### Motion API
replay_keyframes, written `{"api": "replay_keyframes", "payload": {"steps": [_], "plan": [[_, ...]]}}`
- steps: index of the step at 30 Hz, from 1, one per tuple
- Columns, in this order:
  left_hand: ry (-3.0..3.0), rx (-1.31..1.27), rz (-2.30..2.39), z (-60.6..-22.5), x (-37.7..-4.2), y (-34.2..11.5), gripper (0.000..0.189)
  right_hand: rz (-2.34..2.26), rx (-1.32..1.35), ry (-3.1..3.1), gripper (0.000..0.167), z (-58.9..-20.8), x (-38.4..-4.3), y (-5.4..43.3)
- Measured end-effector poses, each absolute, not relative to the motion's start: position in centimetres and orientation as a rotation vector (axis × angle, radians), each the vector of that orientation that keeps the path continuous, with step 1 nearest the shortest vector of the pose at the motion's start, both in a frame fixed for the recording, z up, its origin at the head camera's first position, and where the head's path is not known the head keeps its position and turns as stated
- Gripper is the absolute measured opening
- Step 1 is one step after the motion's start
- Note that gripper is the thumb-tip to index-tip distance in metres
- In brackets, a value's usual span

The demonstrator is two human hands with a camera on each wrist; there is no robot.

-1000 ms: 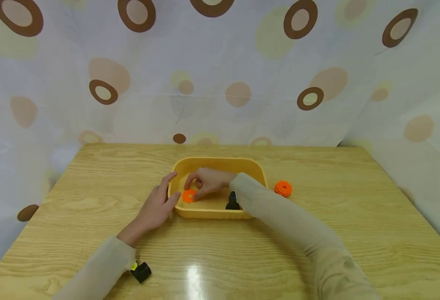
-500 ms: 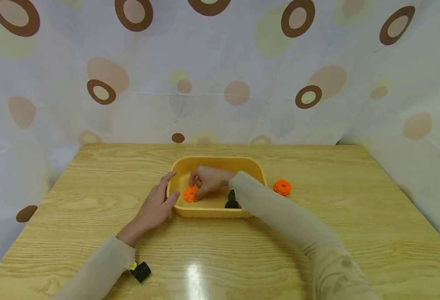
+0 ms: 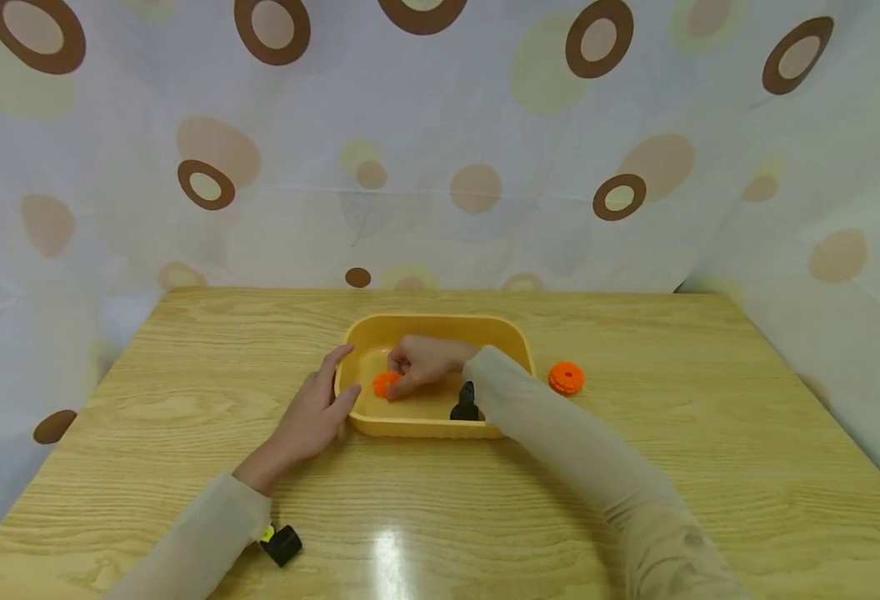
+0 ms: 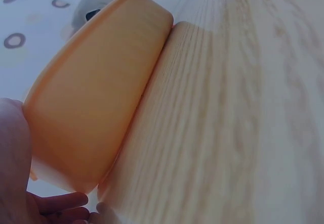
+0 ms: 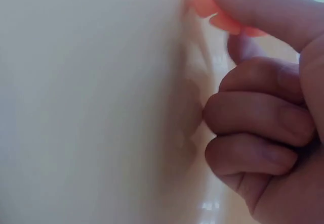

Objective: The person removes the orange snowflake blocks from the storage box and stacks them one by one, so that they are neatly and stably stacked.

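Note:
Inside a yellow-orange plastic bin [image 3: 440,427], my right hand [image 3: 427,360] pinches an orange notched disc [image 3: 385,384] between thumb and index finger. The right wrist view shows the disc [image 5: 215,14] partly hidden by the thumb, the other fingers curled into the palm. My left hand [image 3: 312,414] rests against the bin's left end, index fingertip and thumb tip at the rim. In the left wrist view, the fingers [image 4: 66,202] lie extended beside the bin's lower corner, and the wall [image 4: 96,97] fills the middle.
A small stack of similar orange discs [image 3: 566,377] lies on the wooden table [image 3: 425,508], right of the bin. Black wrist cameras hang at the right cuff [image 3: 466,403] and left cuff [image 3: 282,545]. A patterned cloth [image 3: 425,108] stands behind the table.
My right hand has taken up the orange disc, which tilted from lying flat and shifted slightly right. My left hand stays at the bin's left end.

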State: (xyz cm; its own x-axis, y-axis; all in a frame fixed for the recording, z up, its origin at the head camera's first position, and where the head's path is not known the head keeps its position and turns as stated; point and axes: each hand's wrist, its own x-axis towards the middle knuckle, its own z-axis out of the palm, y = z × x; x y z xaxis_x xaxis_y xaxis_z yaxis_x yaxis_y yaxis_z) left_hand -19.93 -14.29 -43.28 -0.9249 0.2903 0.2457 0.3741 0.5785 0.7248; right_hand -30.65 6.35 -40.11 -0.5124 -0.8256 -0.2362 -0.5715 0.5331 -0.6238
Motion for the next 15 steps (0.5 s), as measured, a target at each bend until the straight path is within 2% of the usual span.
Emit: {"api": "replay_keyframes", "payload": {"steps": [6, 15], "plan": [[-2.706, -0.560, -1.268, -43.0, -19.9, -14.4, 0.055, -0.714, -1.110, 2.262, 0.019, -39.6, -30.8, 6.7], [-2.716, -0.577, -1.255, -43.3, -20.2, -14.5, 0.055, -0.881, -1.015, 2.325, 0.022, -38.7, -31.0, 7.7]]}}
